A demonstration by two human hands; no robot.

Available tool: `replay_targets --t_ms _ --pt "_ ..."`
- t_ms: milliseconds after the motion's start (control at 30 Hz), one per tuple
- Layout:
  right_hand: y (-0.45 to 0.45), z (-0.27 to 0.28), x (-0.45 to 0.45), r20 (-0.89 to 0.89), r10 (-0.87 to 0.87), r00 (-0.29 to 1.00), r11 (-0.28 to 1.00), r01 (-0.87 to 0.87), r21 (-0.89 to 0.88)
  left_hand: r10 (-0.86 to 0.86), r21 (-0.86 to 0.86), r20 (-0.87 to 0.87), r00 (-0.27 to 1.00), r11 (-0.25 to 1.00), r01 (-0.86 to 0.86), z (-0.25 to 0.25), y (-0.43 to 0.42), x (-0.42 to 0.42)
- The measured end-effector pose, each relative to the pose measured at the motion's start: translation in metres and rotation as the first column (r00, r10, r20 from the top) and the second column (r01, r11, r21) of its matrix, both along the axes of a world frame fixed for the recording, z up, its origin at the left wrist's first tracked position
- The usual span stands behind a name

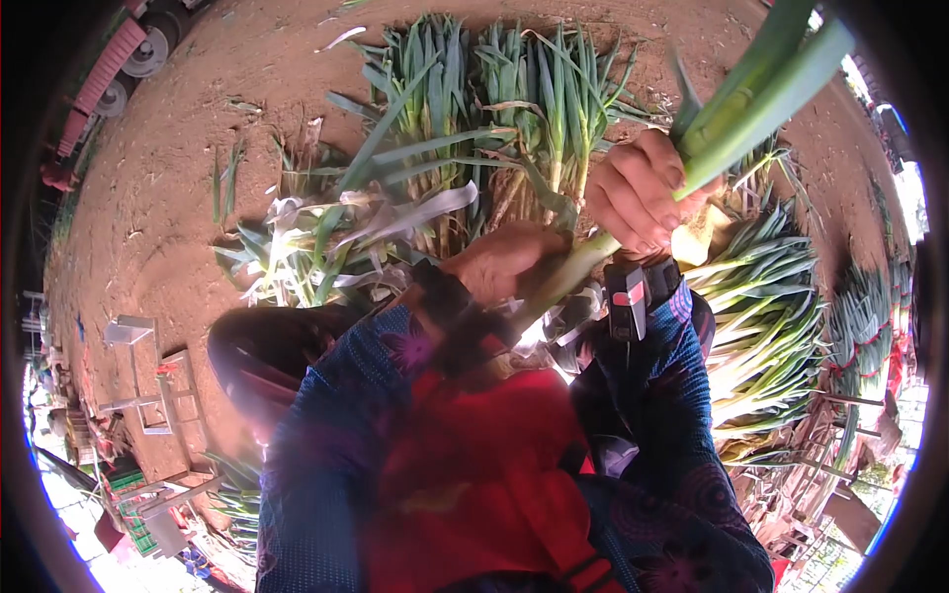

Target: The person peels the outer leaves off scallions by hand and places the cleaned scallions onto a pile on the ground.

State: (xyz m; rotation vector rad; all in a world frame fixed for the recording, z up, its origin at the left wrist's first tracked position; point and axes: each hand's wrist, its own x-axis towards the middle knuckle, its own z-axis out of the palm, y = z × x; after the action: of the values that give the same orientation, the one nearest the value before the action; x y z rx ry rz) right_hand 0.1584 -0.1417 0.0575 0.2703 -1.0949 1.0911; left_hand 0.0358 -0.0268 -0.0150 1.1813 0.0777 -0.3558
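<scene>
My right hand [638,193] is closed around a large green onion [583,265], which slants across in front of me. Its broad green leaves [756,109] rise to the upper right, and its pale stalk runs down to the left. Against the lower stalk, my left hand [509,259] is curled and blurred by motion. Its fingertips are turned away, so what they pinch is hidden. Just beyond my hands, bundles of green onions [425,99] lie on the soil with their leaves pointing away.
Peeled-off leaves [316,242] are heaped at the left of my knees. A large pile of green onions [761,326] lies at my right, with tied bundles [860,331] farther out. A metal frame [153,381] stands on the bare soil at left; a wheeled vehicle [148,49] is at upper left.
</scene>
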Motion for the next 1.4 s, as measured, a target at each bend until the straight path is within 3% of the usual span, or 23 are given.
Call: replay_targets --t_ms 33,100,133,167,267,300,400,633,667,733,767,867,933,967,1000,1033,1100,1133,1200,1233,1267,1367,1400 --pt "0.001 0.0 0.002 0.01 0.031 0.999 0.998 -0.031 0.046 -0.035 0.182 0.296 0.954 0.983 -0.02 -0.012 0.003 -0.001" --pt "-0.003 0.012 0.011 0.086 0.099 0.991 0.991 -0.107 0.085 0.091 0.152 0.241 0.966 0.98 -0.13 -0.024 0.004 -0.004" --pt "-0.007 0.019 0.014 0.124 0.132 0.983 0.984 -0.145 0.104 0.224 -0.02 -0.138 0.965 0.973 -0.228 0.0 0.0 -0.009" --pt "-0.012 0.021 0.015 0.113 0.116 0.987 0.984 -0.129 0.121 0.252 -0.143 -0.513 0.821 0.917 -0.371 0.012 -0.003 -0.012" --pt "-0.024 0.027 0.02 0.1 0.113 0.989 0.978 -0.129 0.166 0.383 -0.284 -0.463 0.799 0.79 -0.543 -0.002 0.016 -0.015" --pt "-0.027 0.025 0.021 0.056 0.07 0.996 0.978 -0.079 0.192 0.386 -0.446 -0.404 0.829 0.708 -0.547 -0.018 0.027 -0.014" --pt "-0.056 0.025 0.026 -0.077 -0.237 0.968 0.97 0.24 0.031 0.524 -0.398 -0.383 0.76 0.649 -0.648 -0.019 0.054 -0.021" --pt "-0.098 0.01 0.063 -0.29 -0.533 0.795 0.84 0.456 -0.294 0.707 0.004 -0.437 0.556 0.619 -0.785 -0.072 0.192 -0.063" --pt "-0.101 0.007 0.068 -0.32 -0.591 0.74 0.8 0.488 -0.349 0.65 -0.11 -0.456 0.608 0.637 -0.763 -0.087 0.229 -0.078" --pt "-0.113 -0.008 0.08 -0.372 -0.613 0.697 0.785 0.482 -0.389 0.751 0.035 -0.163 0.64 0.653 -0.757 -0.076 0.261 -0.113" --pt "-0.118 -0.015 0.085 -0.397 -0.645 0.653 0.76 0.492 -0.425 0.805 0.054 -0.262 0.532 0.563 -0.825 -0.087 0.305 -0.127" --pt "-0.139 -0.031 0.098 -0.492 -0.683 0.54 0.73 0.483 -0.483 0.834 0.27 -0.124 0.537 0.55 -0.79 -0.075 0.383 -0.186" --pt "-0.146 -0.04 0.102 -0.38 -0.855 0.353 0.518 0.541 -0.663 0.928 0.354 -0.097 0.36 0.371 -0.859 -0.036 0.383 -0.2" --pt "-0.155 -0.048 0.108 -0.399 -0.833 0.382 0.55 0.504 -0.666 0.789 0.636 0.233 0.569 0.318 -0.702 -0.058 0.433 -0.235" --pt "-0.167 -0.056 0.117 -0.418 -0.81 0.411 0.581 0.468 -0.666 0.539 0.807 0.493 0.683 0.01 -0.59 -0.079 0.481 -0.27" --pt "-0.174 -0.06 0.122 -0.436 -0.788 0.436 0.608 0.436 -0.663 0.56 0.788 0.499 0.662 0.023 -0.615 -0.082 0.52 -0.294" --pt "-0.174 -0.061 0.116 -0.375 -0.802 0.466 0.584 0.477 -0.657 0.91 0.816 -0.008 0.415 0.246 -0.523 -0.024 0.475 -0.267" --pt "-0.168 -0.063 0.117 -0.364 -0.852 0.377 0.516 0.48 -0.71 0.858 0.77 0.004 0.514 0.325 -0.549 -0.007 0.447 -0.263" --pt "-0.149 -0.071 0.112 -0.172 -0.963 0.209 0.26 0.543 -0.798 0.899 0.94 -0.08 0.43 0.211 -0.269 0.003 0.414 -0.238" --pt "-0.141 -0.081 0.113 -0.207 -0.922 0.328 0.364 0.547 -0.754 0.872 0.961 -0.105 0.478 0.213 -0.178 0.015 0.394 -0.221" --pt "-0.123 -0.078 0.106 -0.138 -0.97 0.199 0.223 0.513 -0.829 0.782 0.946 -0.123 0.611 0.278 -0.165 0.03 0.363 -0.19" --pt "-0.07 -0.082 0.084 -0.112 -0.967 0.23 0.221 0.53 -0.819 0.469 0.807 -0.076 0.88 0.547 -0.222 0.071 0.266 -0.101" --pt "-0.059 -0.081 0.079 -0.123 -0.961 0.249 0.238 0.514 -0.824 0.27 0.78 0.056 0.961 0.589 -0.211 0.073 0.241 -0.086"
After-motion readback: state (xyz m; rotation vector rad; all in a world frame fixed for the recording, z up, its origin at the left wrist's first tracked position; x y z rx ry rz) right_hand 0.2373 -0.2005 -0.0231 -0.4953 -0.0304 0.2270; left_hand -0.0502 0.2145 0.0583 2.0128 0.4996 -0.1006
